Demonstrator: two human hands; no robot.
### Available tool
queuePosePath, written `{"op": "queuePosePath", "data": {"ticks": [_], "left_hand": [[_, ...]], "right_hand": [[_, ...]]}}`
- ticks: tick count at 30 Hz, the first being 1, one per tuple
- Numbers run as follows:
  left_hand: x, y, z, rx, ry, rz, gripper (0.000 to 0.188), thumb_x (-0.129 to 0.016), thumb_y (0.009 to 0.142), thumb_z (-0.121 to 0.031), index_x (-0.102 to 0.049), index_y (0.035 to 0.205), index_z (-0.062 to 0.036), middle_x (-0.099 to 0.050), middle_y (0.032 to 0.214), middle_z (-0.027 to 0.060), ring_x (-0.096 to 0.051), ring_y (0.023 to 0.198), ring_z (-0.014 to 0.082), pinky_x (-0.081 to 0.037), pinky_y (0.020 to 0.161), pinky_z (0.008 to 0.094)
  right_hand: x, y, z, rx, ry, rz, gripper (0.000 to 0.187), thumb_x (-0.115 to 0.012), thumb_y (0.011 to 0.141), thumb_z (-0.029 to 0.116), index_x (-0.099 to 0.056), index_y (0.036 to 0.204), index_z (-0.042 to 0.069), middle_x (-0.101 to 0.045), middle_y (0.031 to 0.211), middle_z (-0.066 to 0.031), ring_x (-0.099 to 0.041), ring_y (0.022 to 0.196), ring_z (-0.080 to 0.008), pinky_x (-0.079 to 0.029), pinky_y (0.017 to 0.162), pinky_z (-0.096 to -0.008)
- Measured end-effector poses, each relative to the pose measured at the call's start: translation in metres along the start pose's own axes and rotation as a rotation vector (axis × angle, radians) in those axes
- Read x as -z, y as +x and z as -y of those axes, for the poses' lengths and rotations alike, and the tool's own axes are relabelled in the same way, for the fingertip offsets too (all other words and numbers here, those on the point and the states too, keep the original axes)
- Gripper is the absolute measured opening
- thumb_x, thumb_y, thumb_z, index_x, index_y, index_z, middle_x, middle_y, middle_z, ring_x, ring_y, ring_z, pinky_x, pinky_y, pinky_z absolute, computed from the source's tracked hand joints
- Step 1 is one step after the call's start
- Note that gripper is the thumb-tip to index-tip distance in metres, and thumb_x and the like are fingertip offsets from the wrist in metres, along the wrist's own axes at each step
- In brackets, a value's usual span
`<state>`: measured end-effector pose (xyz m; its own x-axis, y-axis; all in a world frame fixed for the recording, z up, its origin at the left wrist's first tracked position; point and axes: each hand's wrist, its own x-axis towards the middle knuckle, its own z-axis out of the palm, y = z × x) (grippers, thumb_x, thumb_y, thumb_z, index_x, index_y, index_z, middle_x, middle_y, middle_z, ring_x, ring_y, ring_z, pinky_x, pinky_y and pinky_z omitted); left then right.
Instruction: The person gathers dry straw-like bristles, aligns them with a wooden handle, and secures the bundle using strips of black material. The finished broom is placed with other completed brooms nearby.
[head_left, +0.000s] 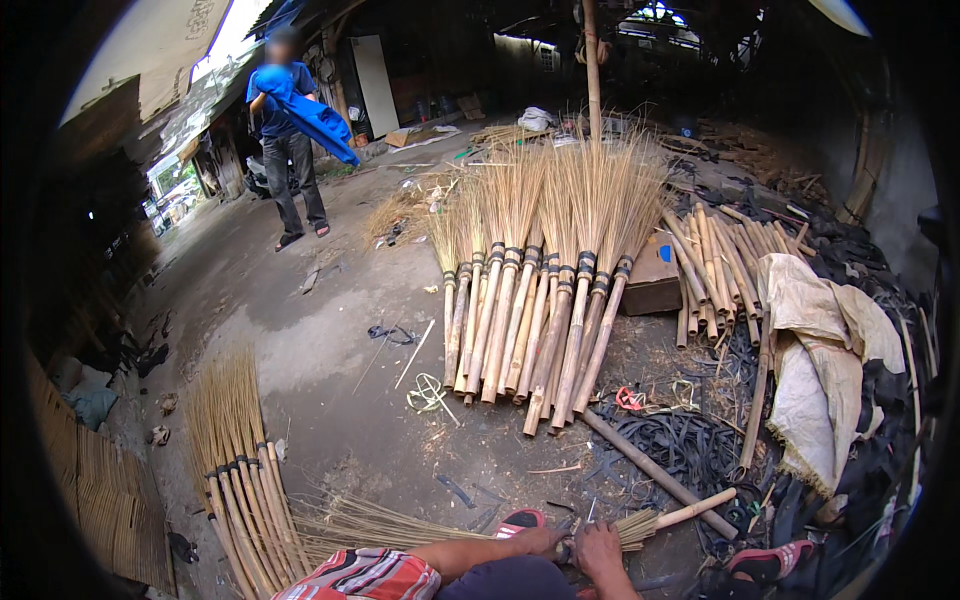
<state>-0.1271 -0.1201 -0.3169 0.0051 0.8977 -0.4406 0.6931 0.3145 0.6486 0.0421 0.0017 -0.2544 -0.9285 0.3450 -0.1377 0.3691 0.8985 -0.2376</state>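
Observation:
A stick broom (pixel 400 523) lies across my lap, its bristles pointing left and its bamboo handle (pixel 697 509) to the right. My left hand (pixel 540 542) is closed around the bound part of the bristles. Close beside it, my right hand (pixel 600 548) is also closed, over the same bundle. A thin, pale, pointed piece (pixel 592 508) sticks up between the hands. What the right fingers grip is hidden. Black rubber strips (pixel 690 450) lie in a tangle just beyond my right hand.
Finished brooms lean in a large pile (pixel 540 290) ahead, with a smaller stack (pixel 245 490) at left. Bamboo handles (pixel 715 260) rest by a cardboard box (pixel 650 275). A pale sack (pixel 825 350) lies at right. A person (pixel 285 130) holding blue cloth stands at the far left.

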Motion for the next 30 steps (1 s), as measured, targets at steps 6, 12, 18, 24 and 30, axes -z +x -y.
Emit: {"op": "queuePosePath", "data": {"ticks": [6,12,18,24,30], "left_hand": [[-0.036,0.059,0.059,0.002,-0.568,0.093,0.059,-0.067,0.095,-0.038,-0.053,0.138,0.0,-0.069,0.113,0.0281,-0.073,0.095,0.0394,-0.058,0.08,0.0462],[-0.016,0.028,0.033,0.032,-0.231,0.039,0.063,-0.071,0.093,-0.046,-0.059,0.13,0.003,-0.072,0.107,0.0284,-0.074,0.096,0.0371,-0.057,0.081,0.0451],[0.024,-0.011,-0.031,0.139,-0.005,0.012,0.065,-0.072,0.085,-0.06,-0.074,0.114,-0.0022,-0.075,0.102,0.027,-0.074,0.097,0.0424,-0.056,0.084,0.0501],[0.018,-0.004,-0.023,0.116,-0.061,0.014,0.065,-0.074,0.083,-0.057,-0.073,0.12,-0.0038,-0.075,0.107,0.0258,-0.073,0.1,0.0421,-0.056,0.088,0.0492],[0.01,0.001,-0.015,0.127,-0.065,0.015,0.067,-0.073,0.082,-0.054,-0.07,0.126,-0.0021,-0.074,0.111,0.0274,-0.072,0.107,0.0432,-0.055,0.094,0.0501]], "right_hand": [[-0.021,-0.057,0.01,-0.361,0.31,0.042,0.032,-0.051,0.1,0.028,-0.073,0.113,0.009,-0.073,0.11,-0.0241,-0.069,0.105,-0.0438,-0.052,0.091,-0.0567],[-0.039,-0.043,0.054,-0.597,0.581,-0.093,0.032,-0.05,0.1,0.027,-0.072,0.113,0.008,-0.072,0.111,-0.025,-0.069,0.105,-0.0459,-0.053,0.089,-0.0573],[-0.072,-0.026,0.071,-0.615,0.702,-0.272,0.029,-0.053,0.097,0.025,-0.07,0.111,0.006,-0.071,0.107,-0.0251,-0.068,0.102,-0.0465,-0.052,0.088,-0.0569],[-0.086,-0.024,0.088,-0.676,0.728,-0.348,0.026,-0.057,0.095,0.023,-0.067,0.108,0.003,-0.07,0.103,-0.0251,-0.067,0.099,-0.0472,-0.051,0.087,-0.0564],[-0.092,-0.034,0.086,-0.73,0.68,-0.456,0.025,-0.06,0.093,0.022,-0.065,0.106,0.001,-0.069,0.099,-0.0252,-0.065,0.097,-0.0478,-0.049,0.086,-0.0559]]}}
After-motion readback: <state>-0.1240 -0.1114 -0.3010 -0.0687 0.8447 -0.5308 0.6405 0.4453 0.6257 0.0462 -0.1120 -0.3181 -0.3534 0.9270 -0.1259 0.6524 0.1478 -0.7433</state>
